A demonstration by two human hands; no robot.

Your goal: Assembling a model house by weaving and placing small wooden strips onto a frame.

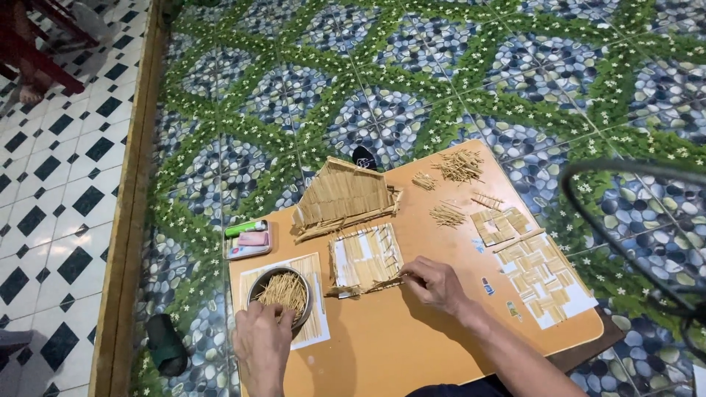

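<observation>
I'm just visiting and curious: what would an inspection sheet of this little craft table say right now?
Surface: low orange table on a floor with a pebble-and-leaf pattern.
Job's things: metal bowl of thin sticks; flat stick panel on paper; stick roof standing behind it.
Clutter: loose stick piles; woven stick sheet; green lighter and pink box.
Hands: left hand reaches into the bowl; right hand pinches a stick at the panel's edge.
Cables: dark cable loop at the right.
Surroundings: checked tiles beyond a wooden sill; dark bottle on the floor.
</observation>
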